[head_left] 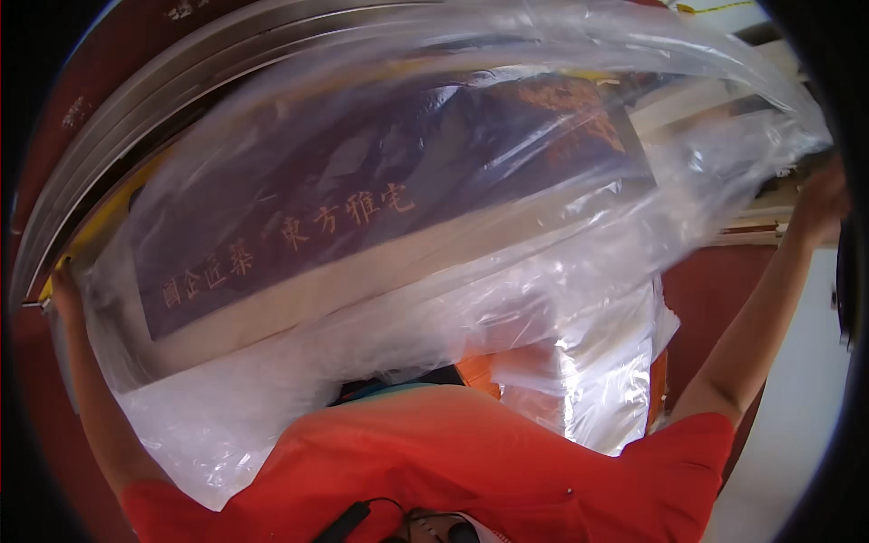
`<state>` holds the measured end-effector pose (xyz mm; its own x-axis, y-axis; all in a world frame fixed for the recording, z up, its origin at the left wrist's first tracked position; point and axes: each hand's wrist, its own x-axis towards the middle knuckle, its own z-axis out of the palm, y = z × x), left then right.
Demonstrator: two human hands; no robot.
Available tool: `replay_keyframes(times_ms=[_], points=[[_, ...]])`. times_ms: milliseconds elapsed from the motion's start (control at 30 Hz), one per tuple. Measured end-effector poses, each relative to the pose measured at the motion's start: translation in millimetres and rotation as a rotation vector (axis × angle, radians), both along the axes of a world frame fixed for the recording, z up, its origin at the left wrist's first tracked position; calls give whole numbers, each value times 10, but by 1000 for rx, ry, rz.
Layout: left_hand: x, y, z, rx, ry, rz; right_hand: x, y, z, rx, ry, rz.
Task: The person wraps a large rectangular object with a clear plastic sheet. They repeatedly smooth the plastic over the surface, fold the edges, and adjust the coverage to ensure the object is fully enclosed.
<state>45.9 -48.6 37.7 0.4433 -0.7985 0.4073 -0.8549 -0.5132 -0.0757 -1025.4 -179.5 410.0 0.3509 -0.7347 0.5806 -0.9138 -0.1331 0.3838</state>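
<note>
A large clear plastic sheet (pixel 507 299) spreads across the view between my raised arms. Through it shows a long dark purple panel (pixel 344 181) with gold lettering and a golden pattern at its right end. A pale beige border (pixel 398 281) runs along the panel's near side. At the far right, my right hand (pixel 822 199) is closed on the gathered end of the plastic, a little blurred. My left hand (pixel 65 285) is at the far left, beside the sheet's edge and a metal rail end. Its fingers are too small and partly hidden to read.
Curved-looking metal rails (pixel 118 136) run along the back left, with a yellow strip (pixel 104 222) inside them. Pale boards (pixel 697 109) lie at the back right. Folded shiny plastic (pixel 597 389) and an orange surface (pixel 480 373) are close to my body. A white surface (pixel 787 380) stands at right.
</note>
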Motion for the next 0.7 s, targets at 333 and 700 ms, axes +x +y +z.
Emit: replay_keyframes(times_ms=[333,700], points=[[826,1512,235,429,-370,112,-936,-311,-3024,492,-221,-134],[-1210,1039,651,72,119,576,542,-790,-2610,511,341,-67]])
